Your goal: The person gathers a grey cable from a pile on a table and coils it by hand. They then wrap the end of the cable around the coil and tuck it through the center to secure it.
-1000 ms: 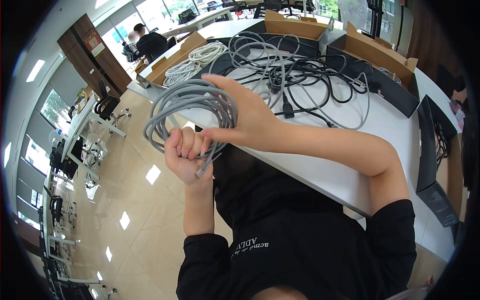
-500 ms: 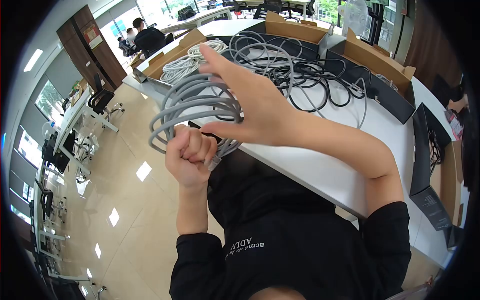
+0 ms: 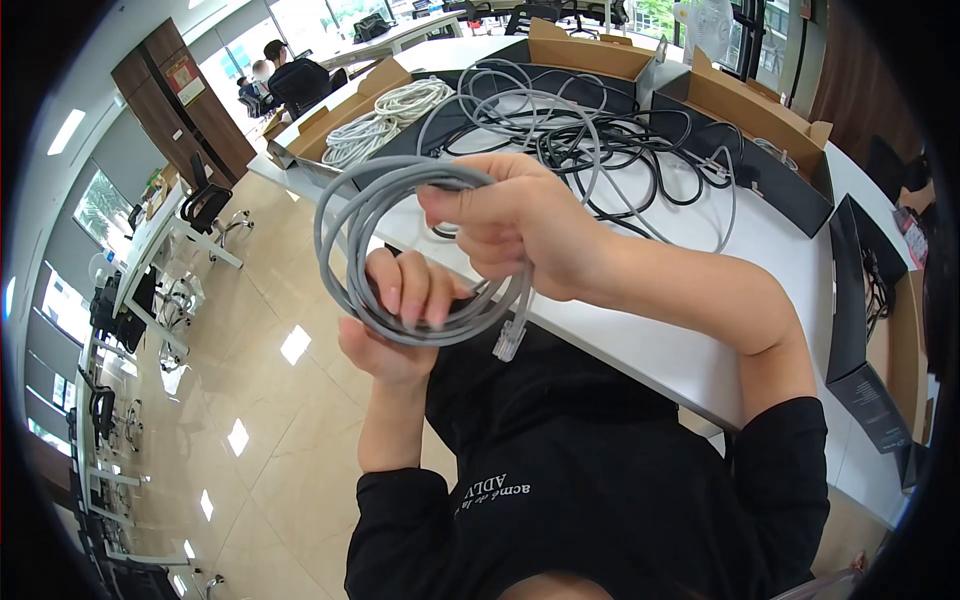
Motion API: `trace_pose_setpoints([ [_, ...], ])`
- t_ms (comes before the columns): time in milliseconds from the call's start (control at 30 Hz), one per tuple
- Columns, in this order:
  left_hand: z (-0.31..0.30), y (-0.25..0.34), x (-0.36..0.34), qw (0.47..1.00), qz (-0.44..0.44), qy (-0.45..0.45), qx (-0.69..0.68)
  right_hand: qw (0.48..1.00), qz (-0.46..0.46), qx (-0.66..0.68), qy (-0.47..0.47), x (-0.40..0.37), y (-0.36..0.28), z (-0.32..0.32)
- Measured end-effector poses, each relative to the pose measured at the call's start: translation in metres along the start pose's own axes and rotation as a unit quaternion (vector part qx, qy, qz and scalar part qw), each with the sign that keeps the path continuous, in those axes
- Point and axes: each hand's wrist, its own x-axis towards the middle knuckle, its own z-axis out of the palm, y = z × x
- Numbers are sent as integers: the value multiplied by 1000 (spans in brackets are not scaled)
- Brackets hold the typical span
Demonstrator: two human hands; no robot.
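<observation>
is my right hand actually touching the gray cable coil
Touching: the head view shows the right hand gripping the top right of the gray cable coil, strands running in between thumb and fingers.

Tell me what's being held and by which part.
A coiled gray cable: the left hand holds the bottom of the loops, the right hand their upper right.

Cabinet (image 3: 222, 125): dark brown, upright, with a red and white notice (image 3: 186, 82) on it
Floor (image 3: 270, 395): glossy beige tiles, bright reflections
Office chair (image 3: 205, 203): black, wheeled, beside the white desks (image 3: 150, 245) on the picture's left
People (image 3: 276, 52): at least two, seated at the far end
Far table (image 3: 425, 27): white, a black bag (image 3: 371, 28) on top
Side window (image 3: 103, 208): greenery outside
Ceiling light (image 3: 66, 131): lit, upper left
</observation>
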Motion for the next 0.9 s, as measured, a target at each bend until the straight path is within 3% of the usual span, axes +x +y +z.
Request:
trace_pose_setpoints([
  [33, -3, -3, -3, 998, -18, -38, -40, 1000, 0, 2, 3, 1, -1, -2],
  [133, 0, -16, -2, 996, 26, -84, 6, 1000, -3, -1, 9, 5, -1, -10],
  [167, -16, -20, -1, 985, 37, -167, 16, 1000, 0, 0, 12, 7, -1, -11],
  [267, -8, -14, 2, 970, 34, -213, 111, 1000, 10, 4, 15, 8, -2, -12],
  [533, 5, -16, -2, 934, 104, -183, 290, 999, 14, 30, 8, 6, -5, -9],
  [667, 2, -11, 3, 907, 127, -193, 352, 999, -33, -6, 27, 7, 1, -8],
  [900, -4, -12, -1, 941, 129, -120, 289, 992, -84, -97, -5, 16, 14, -16],
])
